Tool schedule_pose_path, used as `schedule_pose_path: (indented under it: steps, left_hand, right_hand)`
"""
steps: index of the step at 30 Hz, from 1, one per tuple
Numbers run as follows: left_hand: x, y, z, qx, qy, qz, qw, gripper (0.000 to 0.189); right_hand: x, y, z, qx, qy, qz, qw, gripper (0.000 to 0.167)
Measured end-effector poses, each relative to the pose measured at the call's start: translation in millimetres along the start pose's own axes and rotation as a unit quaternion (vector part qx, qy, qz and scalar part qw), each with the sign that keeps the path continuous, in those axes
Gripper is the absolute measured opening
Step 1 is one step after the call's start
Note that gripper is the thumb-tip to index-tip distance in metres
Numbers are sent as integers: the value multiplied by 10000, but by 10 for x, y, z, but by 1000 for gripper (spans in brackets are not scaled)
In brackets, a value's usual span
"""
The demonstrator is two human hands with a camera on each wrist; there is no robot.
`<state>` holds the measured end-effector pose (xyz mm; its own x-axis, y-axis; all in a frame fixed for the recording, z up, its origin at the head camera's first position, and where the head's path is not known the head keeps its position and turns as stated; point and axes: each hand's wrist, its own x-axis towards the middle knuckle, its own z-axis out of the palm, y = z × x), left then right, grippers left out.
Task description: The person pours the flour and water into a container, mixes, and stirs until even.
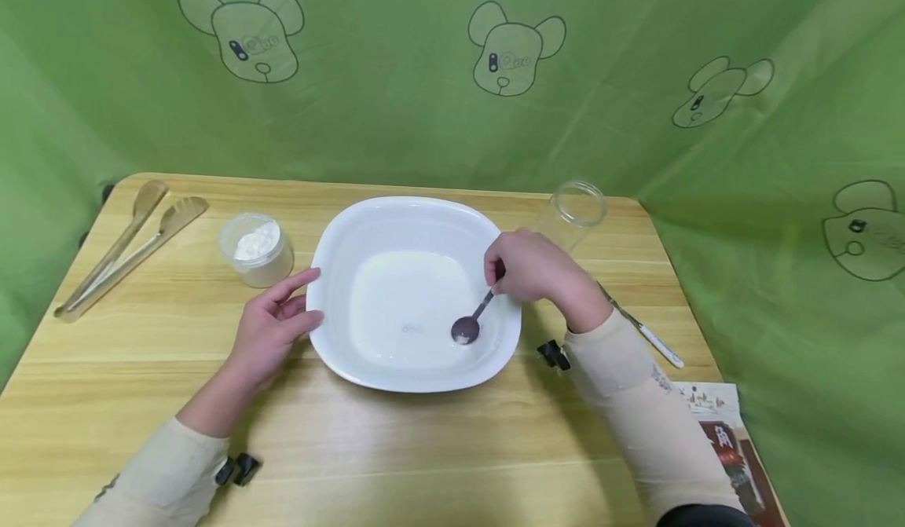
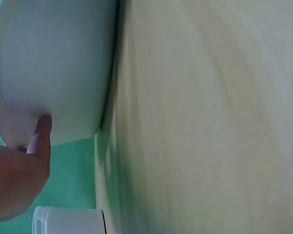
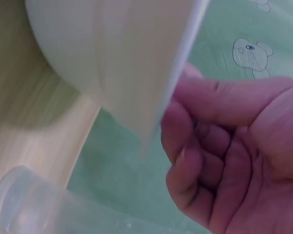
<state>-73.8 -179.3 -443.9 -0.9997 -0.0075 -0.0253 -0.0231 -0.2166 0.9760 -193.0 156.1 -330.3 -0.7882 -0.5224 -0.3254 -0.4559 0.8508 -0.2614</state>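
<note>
Our right hand (image 1: 532, 266) pinches the spoon (image 1: 472, 320) handle; its long axis slants down-left, w/ the scoop end resting inside the white bowl (image 1: 338, 238) near its right wall. Our left hand (image 1: 272, 324), fingers straight, steadies the bowl's left rim on the table (image 1: 424, 456).

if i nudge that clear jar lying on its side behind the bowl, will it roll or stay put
The clear jar lies on its side near the table's far edge, so a nudge across its length would probably roll it. It looks empty and thin-walled, so likely light and easily moved. Its open mouth faces away; nothing visible would block it from rolling.
</note>
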Motion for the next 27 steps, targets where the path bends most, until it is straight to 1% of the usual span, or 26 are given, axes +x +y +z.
schedule_pose_path:
  steps: [2, 4, 6, 8, 10, 11, 14, 15, 16, 17, 20, 22, 25, 27]
  left_hand:
    - [-6, 7, -14, -3, 31, 13, 10000, 58]
    - [-11, 12, -25, -11, 43, 10, 10000, 57]
    - [-13, 15, -28, -15, 33, -11, 10000, 57]
    - [-15, 19, -26, 2, 30, -46, 10000, 58]
    - [-19, 26, -19, 44, 33, -82, 10000, 58]
    - [-21, 30, -15, 57, 34, -94, 9999, 58]
    - [-29, 38, -3, 89, 60, -139, 9998, 58]
    - [-32, 40, -1, 94, 67, -147, 9998, 58]
    - [-34, 40, 0, 89, 78, -155, 9998, 57]
    - [-35, 39, -1, 76, 87, -155, 9998, 57]
    - [-36, 36, -5, 55, 81, -124, 9999, 57]
    - [-34, 32, -7, 45, 54, -83, 9999, 57]
    - [-32, 25, -9, 40, 15, -38, 10000, 57]
    - [-35, 21, -11, 45, 16, -37, 10000, 56]
  right_hand:
    - [1, -3, -8, -120, 245, 93, 9996, 23]
    - [11, -13, -6, -129, 362, 67, 9992, 23]
    - [26, -37, 9, -33, 240, -112, 9996, 23]
    - [41, -63, 33, 88, 13, -308, 9995, 23]
    - [52, -88, 58, 193, -85, -398, 9990, 22]
    - [55, -96, 69, 228, -38, -373, 9990, 22]
    - [66, -113, 100, 297, 345, -220, 9987, 22]
    - [68, -118, 110, 341, 423, -219, 9983, 22]
    - [71, -122, 121, 376, 419, -265, 9981, 22]
    - [74, -127, 131, 410, 336, -356, 9980, 22]
    - [75, -135, 156, 488, -115, -663, 9965, 22]
    - [70, -137, 162, 456, -184, -685, 9964, 22]
    - [79, -137, 177, 409, 162, -522, 9977, 24]
    - [99, -154, 205, 436, 462, -515, 9966, 24]
